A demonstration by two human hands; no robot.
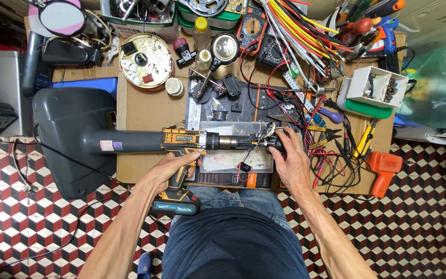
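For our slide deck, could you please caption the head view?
Left hand grips an orange cordless drill aimed at a small black part held in the right hand over a cluttered workbench.

Both forearms reach forward over the lap. The left hand (169, 168) curls in a grip; the right hand (291, 157) cups, fingers bent.

Cardboard-covered desk (145, 111) crowded to every edge: round tin (146, 61) near the far left corner, white box (377, 85) at the right edge, orange tool (384, 170) at the near right corner, clear plastic case (236, 150) along the near edge.
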